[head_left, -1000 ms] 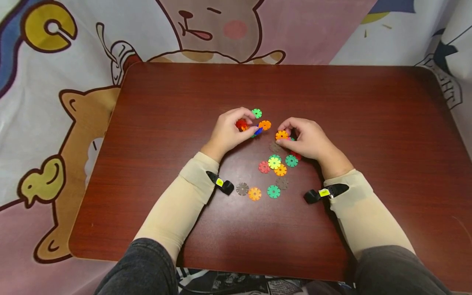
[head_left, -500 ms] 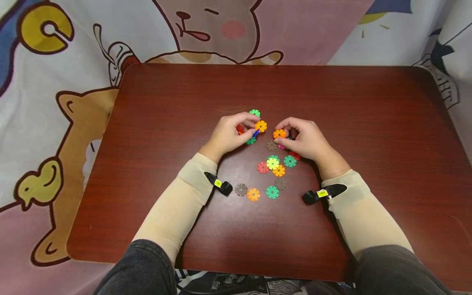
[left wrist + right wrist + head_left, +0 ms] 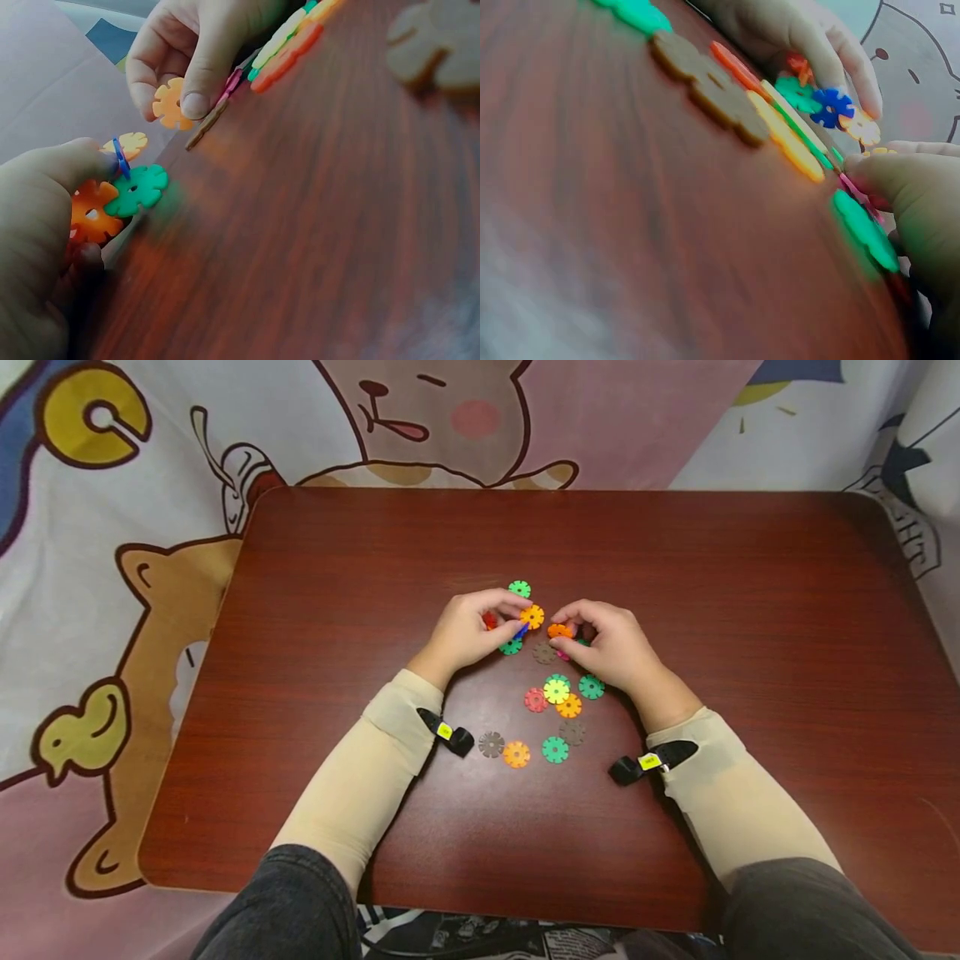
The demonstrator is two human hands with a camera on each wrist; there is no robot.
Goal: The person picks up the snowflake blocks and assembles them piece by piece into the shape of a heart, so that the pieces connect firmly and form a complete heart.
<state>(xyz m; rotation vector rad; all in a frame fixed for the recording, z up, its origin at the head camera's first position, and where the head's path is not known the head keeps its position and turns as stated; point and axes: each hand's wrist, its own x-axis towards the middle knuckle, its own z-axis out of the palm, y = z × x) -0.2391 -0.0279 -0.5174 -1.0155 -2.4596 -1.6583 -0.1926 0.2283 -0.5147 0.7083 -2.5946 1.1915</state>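
In the head view my left hand holds a small cluster of notched plastic snowflake discs, joined edge to edge. The left wrist view shows a red-orange disc and a green disc in that cluster. A blue disc, pinched at the thumb, carries an orange disc on the side toward my other hand. My right hand pinches a single orange snowflake disc between thumb and fingers, a short gap away from the cluster. Below it lie a brown disc and a partly hidden pink disc.
Several loose discs lie flat on the brown table. Nearer my body are a yellow disc overlapping others, a red disc and a green disc. A light green disc lies just beyond my left fingers.
The left cluster has turned, so its orange disc sits closer to the fingertips and its green disc shows below. My right hand has moved left with its orange disc, narrowing the gap.
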